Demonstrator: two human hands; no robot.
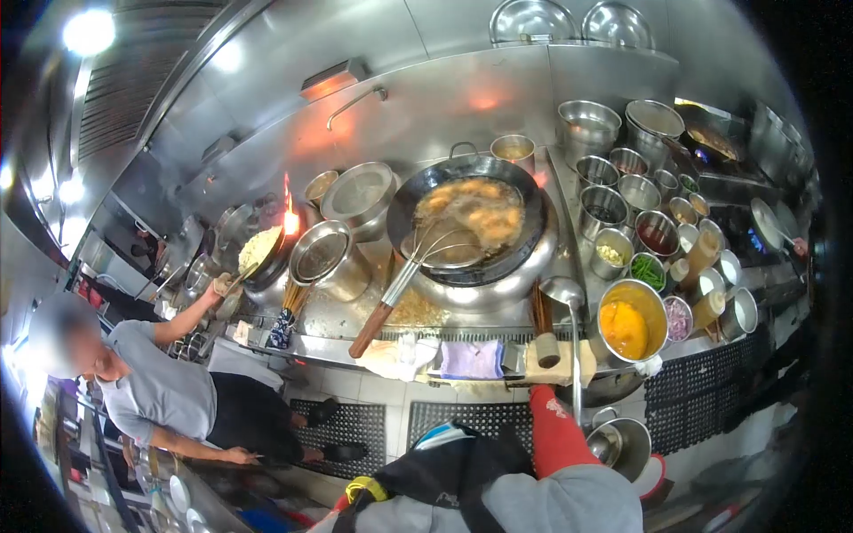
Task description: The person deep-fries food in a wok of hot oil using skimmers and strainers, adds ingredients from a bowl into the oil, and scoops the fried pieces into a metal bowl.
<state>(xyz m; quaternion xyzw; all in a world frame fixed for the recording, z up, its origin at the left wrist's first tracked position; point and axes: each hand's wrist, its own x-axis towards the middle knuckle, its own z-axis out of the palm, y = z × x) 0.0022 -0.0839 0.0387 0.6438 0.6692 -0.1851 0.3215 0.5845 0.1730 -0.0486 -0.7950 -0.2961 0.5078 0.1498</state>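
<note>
My right arm, in a red sleeve [556, 431], reaches to the counter's front edge, where its hand is hidden. Only a yellow band [365, 488] and a bit of red sleeve show of my left arm; that hand is out of sight. In front of me, a black wok [413, 188] holds browned pieces of food [493, 222] in bubbling oil. A wire strainer with a wooden handle [371, 330] rests over the wok's near rim, nobody holding it. Near my right sleeve hangs a ladle [562, 290], its handle pointing down past the counter edge.
To the right stand a steel pot of orange-yellow liquid [624, 330], a green-filled cup [648, 271] and several steel containers. Left of the wok are lidded pots [320, 253]. A co-worker [173, 382] tends another wok beside a flame [290, 222]. Folded cloths [472, 359] line the counter edge.
</note>
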